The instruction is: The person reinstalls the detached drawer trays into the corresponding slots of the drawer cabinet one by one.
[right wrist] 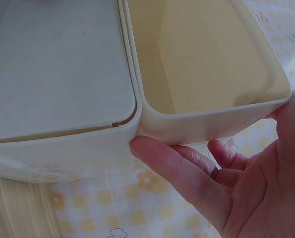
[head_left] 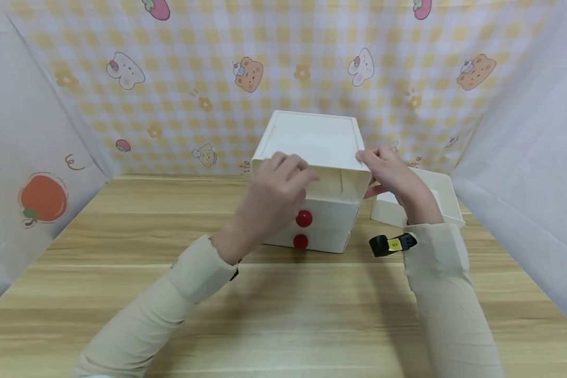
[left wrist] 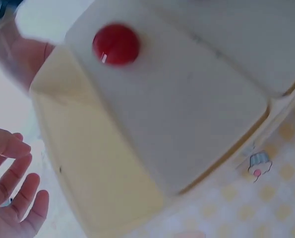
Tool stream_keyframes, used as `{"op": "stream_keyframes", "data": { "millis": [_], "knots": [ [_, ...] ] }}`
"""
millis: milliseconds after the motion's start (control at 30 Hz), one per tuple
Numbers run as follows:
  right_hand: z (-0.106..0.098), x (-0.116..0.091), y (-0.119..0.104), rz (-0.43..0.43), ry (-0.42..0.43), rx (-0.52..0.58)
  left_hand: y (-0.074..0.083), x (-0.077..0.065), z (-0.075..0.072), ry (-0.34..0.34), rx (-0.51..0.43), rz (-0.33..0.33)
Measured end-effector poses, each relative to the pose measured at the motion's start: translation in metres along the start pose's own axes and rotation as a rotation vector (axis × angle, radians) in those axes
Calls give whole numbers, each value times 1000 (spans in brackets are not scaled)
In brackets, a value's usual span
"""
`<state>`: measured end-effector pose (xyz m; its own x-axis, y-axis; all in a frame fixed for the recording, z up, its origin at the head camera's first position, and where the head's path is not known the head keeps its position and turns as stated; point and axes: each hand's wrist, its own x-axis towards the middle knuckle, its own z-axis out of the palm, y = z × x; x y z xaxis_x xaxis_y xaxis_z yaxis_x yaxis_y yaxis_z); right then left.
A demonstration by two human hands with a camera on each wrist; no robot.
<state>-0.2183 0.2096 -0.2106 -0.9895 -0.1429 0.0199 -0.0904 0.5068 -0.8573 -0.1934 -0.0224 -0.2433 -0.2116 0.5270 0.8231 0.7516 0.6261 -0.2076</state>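
A white drawer cabinet (head_left: 328, 223) stands near the back, two drawers with red knobs (head_left: 304, 218) below an open-fronted top compartment (head_left: 333, 184). Inside walls of that compartment (right wrist: 206, 59) look bare in the right wrist view. My right hand (head_left: 392, 170) grips its right side at the front corner, fingers (right wrist: 172, 163) against the side wall. Before the opening, my left hand (head_left: 276, 186) is raised with loosely bent, spread fingers and holds nothing. From the left wrist view, the left fingers (left wrist: 26, 198) are apart from the cabinet front.
A white open box (head_left: 441, 194) sits on the wooden table (head_left: 137, 252) at the right, partly behind my right forearm. Behind the cabinet hangs a yellow checked curtain (head_left: 302, 47). White cloth walls (head_left: 524, 157) bound both sides. A black strap (head_left: 392, 244) is at my right wrist.
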Motion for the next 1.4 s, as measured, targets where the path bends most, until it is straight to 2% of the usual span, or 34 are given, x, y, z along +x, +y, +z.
{"op": "stream_keyframes", "data": {
  "millis": [100, 200, 300, 433, 533, 633, 800, 933, 1033, 1233, 1400],
  "knots": [
    [0, 1, 0, 4, 2, -2, -10, 7, -6, 28, -73, -84],
    [0, 0, 0, 6, 3, -6, -21, 14, -13, -17, -148, -226],
    [0, 0, 0, 0, -4, -3, -33, 22, -22, -149, -214, -432],
    [-1, 1, 0, -10, -15, 6, -55, 30, -24, -364, -308, -690],
    [-2, 1, 1, -17, -21, 14, -71, 32, -21, -471, -419, -828],
    [-2, 1, 2, -18, -29, 20, -84, 30, -15, -522, -550, -927],
    [-1, 1, 2, -17, -32, 21, -98, 25, -6, -545, -725, -1060],
    [-1, 0, 1, -15, -19, 18, -103, 21, -2, -556, -787, -1137],
    [-1, 0, 1, -4, -4, 7, -102, 18, 0, -539, -809, -1150],
    [-1, 0, -1, 22, 0, -18, -98, 16, 3, -464, -846, -1145],
    [-1, 1, -6, 28, -19, -31, -97, 14, 6, -446, -849, -1147]
  ]
}}
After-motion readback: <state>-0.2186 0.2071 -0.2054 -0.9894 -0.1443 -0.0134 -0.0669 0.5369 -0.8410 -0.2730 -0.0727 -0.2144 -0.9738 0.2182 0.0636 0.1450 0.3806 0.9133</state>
